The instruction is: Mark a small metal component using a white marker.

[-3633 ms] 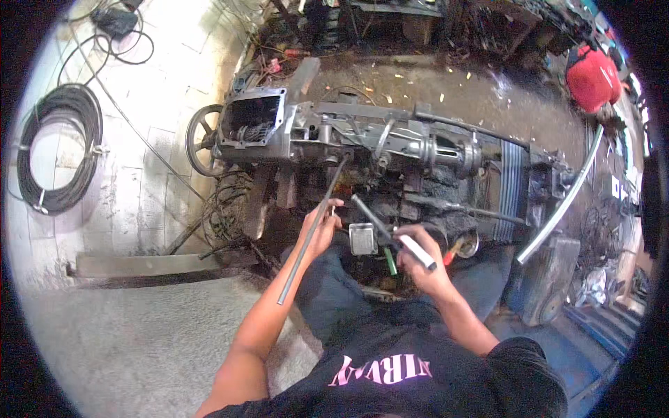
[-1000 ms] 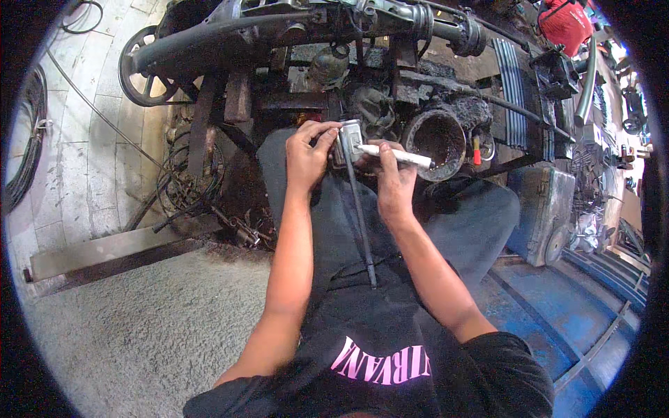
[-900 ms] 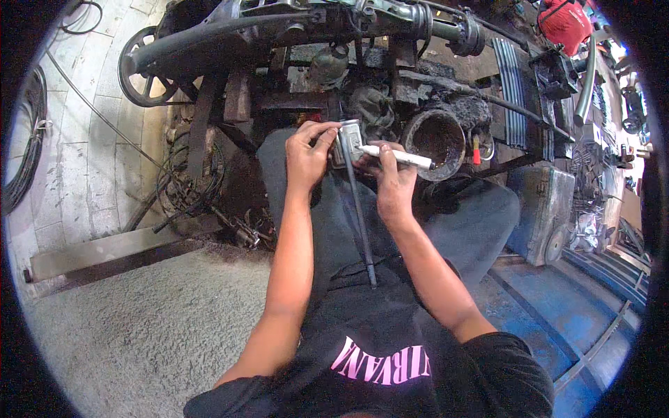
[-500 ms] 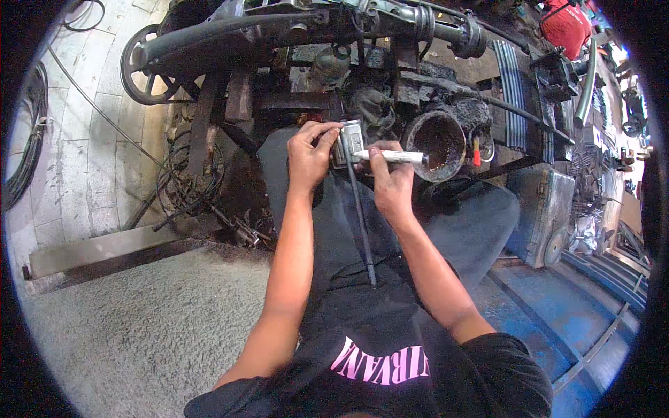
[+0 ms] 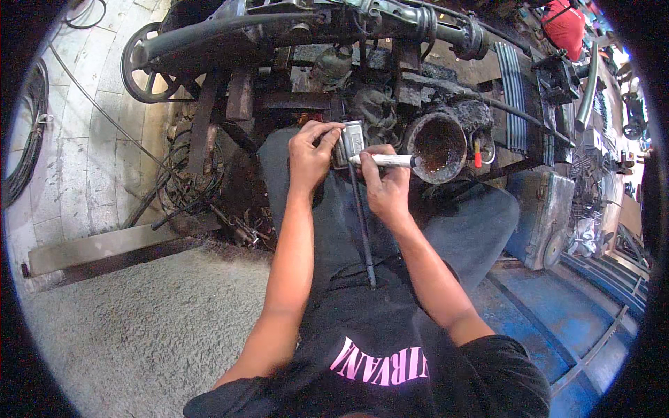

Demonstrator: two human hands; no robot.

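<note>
Rough gray floor spread well left of a rusty round housing, and just left of that housing the left hand, fingertips pinched together, held one thin dark rod by its upper end, beside one small gray metal piece. Since half a second earlier, the right hand, curled snugly around one white marker, had drawn slightly away from the housing while the rod stayed put, suggesting the left steadied and the right worked; whether the tip touched the rod was unclear.
</note>
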